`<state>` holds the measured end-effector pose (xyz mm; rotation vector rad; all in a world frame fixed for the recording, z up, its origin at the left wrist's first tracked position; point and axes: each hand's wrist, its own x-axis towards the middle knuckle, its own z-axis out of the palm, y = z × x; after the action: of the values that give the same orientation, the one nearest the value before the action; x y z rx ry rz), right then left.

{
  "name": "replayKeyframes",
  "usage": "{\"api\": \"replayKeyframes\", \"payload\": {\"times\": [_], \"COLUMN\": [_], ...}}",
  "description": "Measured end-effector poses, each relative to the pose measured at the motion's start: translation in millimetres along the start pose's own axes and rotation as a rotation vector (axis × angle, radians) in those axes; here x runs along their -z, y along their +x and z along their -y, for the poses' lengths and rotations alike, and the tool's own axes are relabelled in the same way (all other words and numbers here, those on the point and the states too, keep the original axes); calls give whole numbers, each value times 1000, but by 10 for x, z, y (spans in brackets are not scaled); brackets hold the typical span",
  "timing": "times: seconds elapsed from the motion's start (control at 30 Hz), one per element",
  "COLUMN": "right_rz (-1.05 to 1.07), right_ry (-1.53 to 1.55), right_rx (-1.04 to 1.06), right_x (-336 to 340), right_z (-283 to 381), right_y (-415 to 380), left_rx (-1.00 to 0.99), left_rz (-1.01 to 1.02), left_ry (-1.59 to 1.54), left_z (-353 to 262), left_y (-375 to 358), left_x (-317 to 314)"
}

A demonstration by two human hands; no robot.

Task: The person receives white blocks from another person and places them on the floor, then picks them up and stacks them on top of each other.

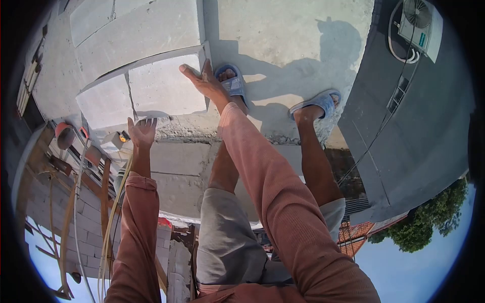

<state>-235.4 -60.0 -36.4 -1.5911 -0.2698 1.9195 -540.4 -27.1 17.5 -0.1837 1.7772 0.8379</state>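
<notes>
A white lightweight concrete block (164,88) lies in a row, beside another white block (108,103), with a narrow dark joint between them. At the near edge, close to that joint, is my left hand (141,132), palm up, fingers stretched and apart, fingertips right at the block's lower edge. Over the block's right end reaches my right hand (208,86). Its thumb is spread out over the top face and a finger points along the end; the other fingers are partly hidden. Below the row is rough mortar (182,131) on a block wall (174,161).
My feet in blue sandals (233,86) stand on a pale concrete slab (283,40). At left are an orange-brown bucket (64,135), wooden poles (105,197) and a hose (78,202). A grey wall (404,136) with an air-conditioner unit (419,28) and cables rises at right.
</notes>
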Motion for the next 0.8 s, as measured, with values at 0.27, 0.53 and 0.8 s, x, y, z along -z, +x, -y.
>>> {"api": "replayKeyframes", "payload": {"times": [0.27, 0.53, 0.8], "right_rz": [-24, -832, -1119], "right_ry": [64, 124, 68], "right_rx": [102, -148, -61], "right_x": [1444, 4145, 5200], "right_z": [-118, -1923, -3271], "right_y": [-1080, -2183, -2831], "left_rx": [73, 88, -54], "left_rz": [155, 756, 1049], "left_ry": [783, 1488, 1825], "left_z": [1405, 3560, 4952], "left_y": [-1640, -3291, -3673], "left_x": [-935, -2649, -3679]}}
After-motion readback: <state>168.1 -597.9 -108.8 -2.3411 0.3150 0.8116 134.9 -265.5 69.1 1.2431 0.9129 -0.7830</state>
